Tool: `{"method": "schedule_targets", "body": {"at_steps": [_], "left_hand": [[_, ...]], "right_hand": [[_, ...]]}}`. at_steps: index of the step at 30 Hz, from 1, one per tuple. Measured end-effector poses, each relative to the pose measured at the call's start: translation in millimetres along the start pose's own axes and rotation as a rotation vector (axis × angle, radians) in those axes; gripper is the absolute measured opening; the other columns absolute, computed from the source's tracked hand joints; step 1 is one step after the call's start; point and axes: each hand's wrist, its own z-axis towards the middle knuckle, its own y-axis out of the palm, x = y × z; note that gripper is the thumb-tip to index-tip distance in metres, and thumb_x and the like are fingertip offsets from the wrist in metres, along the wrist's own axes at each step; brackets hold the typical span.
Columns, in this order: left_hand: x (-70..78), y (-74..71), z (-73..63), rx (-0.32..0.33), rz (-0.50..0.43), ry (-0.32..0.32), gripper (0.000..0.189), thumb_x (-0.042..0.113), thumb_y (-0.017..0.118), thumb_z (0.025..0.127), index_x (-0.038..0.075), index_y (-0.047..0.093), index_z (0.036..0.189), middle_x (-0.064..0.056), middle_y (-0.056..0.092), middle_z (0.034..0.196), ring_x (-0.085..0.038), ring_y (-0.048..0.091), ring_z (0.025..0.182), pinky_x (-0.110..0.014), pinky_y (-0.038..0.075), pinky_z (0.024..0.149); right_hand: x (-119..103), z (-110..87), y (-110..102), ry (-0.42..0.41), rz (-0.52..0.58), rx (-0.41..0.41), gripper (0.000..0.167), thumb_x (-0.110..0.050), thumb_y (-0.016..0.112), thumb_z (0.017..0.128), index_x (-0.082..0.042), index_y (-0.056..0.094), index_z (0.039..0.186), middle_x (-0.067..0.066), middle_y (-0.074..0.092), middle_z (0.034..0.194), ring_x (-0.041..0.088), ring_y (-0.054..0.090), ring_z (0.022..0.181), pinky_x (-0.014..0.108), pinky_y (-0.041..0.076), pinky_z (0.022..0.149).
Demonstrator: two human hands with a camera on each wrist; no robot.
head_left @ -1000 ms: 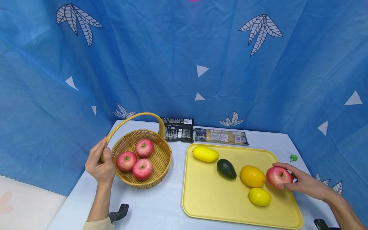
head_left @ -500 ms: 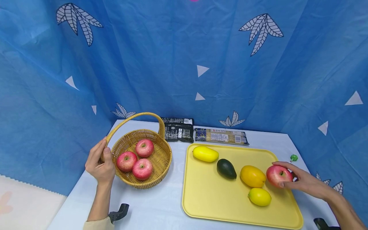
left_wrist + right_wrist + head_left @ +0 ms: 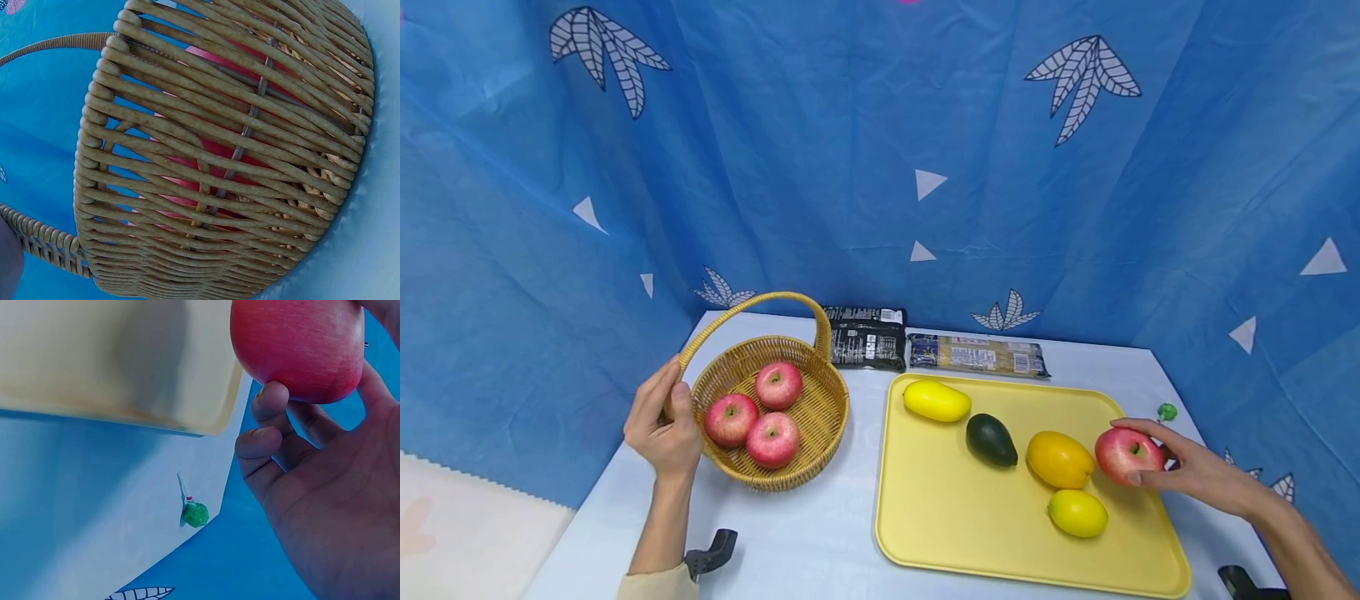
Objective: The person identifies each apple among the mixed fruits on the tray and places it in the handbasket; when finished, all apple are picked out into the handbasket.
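Note:
My left hand grips the handle of a woven wicker basket on its left side. Three red apples lie in the basket; their red shows through the weave in the left wrist view. Over the right side of a yellow tray, my right hand holds another red apple between thumb and fingers. In the right wrist view this apple is raised above the tray, whose surface bears a shadow. Beside it on the tray lie a yellow-orange fruit and a lemon.
A dark green avocado and a long yellow fruit lie farther left on the tray. Behind stand a black package and a pasta packet. A green lollipop lies near the table's right edge, beyond the tray.

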Motion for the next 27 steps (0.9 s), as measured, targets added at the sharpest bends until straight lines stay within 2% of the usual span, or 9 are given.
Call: {"method": "schedule_targets", "body": {"at_steps": [12,18,21,25,27], "left_hand": [[-0.8,-0.8,-0.1,-0.004,0.006,-0.013,0.031,0.014,0.074,0.091,-0.016,0.072,0.097,-0.020,0.075,0.102,-0.022,0.072,0.097,-0.020,0.056,0.087],[-0.4,-0.7,0.2,-0.010,0.007,-0.007,0.030,0.013,0.074,0.091,-0.016,0.072,0.098,-0.022,0.075,0.102,-0.023,0.072,0.097,-0.021,0.056,0.088],[-0.3,-0.6,0.1,-0.006,0.005,-0.005,0.030,0.014,0.074,0.091,-0.016,0.072,0.097,-0.022,0.075,0.101,-0.023,0.072,0.097,-0.021,0.056,0.088],[-0.3,-0.6,0.2,-0.002,0.004,-0.004,0.031,0.014,0.074,0.090,-0.016,0.072,0.097,-0.022,0.075,0.101,-0.024,0.072,0.097,-0.021,0.056,0.088],[0.2,-0.4,0.2,-0.001,0.003,-0.007,0.032,0.015,0.075,0.090,-0.016,0.072,0.097,-0.021,0.075,0.101,-0.023,0.072,0.097,-0.021,0.056,0.088]], "right_hand": [[-3,1.4,0,-0.029,-0.021,0.009,0.072,-0.032,0.068,0.094,-0.009,0.033,0.153,0.031,0.042,0.144,0.038,0.050,0.118,0.033,0.056,0.079],[-8,1.7,0,-0.033,-0.022,0.010,0.072,-0.032,0.067,0.094,-0.010,0.033,0.153,0.028,0.043,0.141,0.034,0.051,0.114,0.033,0.056,0.077],[-10,1.4,-1,-0.042,-0.017,0.010,0.069,-0.031,0.066,0.095,-0.011,0.033,0.153,0.027,0.043,0.142,0.028,0.052,0.111,0.032,0.056,0.076],[-11,1.1,-2,-0.054,-0.015,0.018,0.067,-0.031,0.065,0.096,-0.013,0.033,0.152,0.026,0.043,0.142,0.013,0.053,0.103,0.031,0.056,0.074],[-11,1.1,-2,-0.058,-0.013,0.018,0.067,-0.030,0.065,0.096,-0.013,0.033,0.152,0.026,0.042,0.143,0.011,0.053,0.103,0.031,0.056,0.075]]}}
